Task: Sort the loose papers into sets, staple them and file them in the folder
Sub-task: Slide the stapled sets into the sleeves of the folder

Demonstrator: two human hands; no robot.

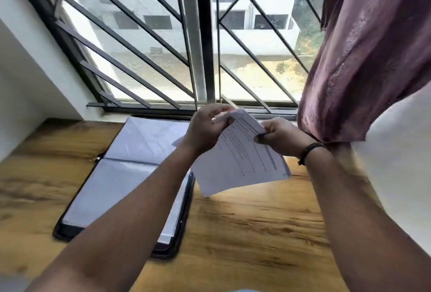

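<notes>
Printed papers [242,159], held tilted in the air above the wooden table [245,221], just right of the open folder [121,175]. Left hand [207,126] closed on the upper corner, fingertips pinching the sheets; right hand [279,136] gripping the right edge, thumb pressed over the top sheet. Dark band [310,150] at the right wrist. Folder flat on the table, clear sleeves showing, far edge against the barred window [163,35]. Purple curtain [363,58] hanging at right.
</notes>
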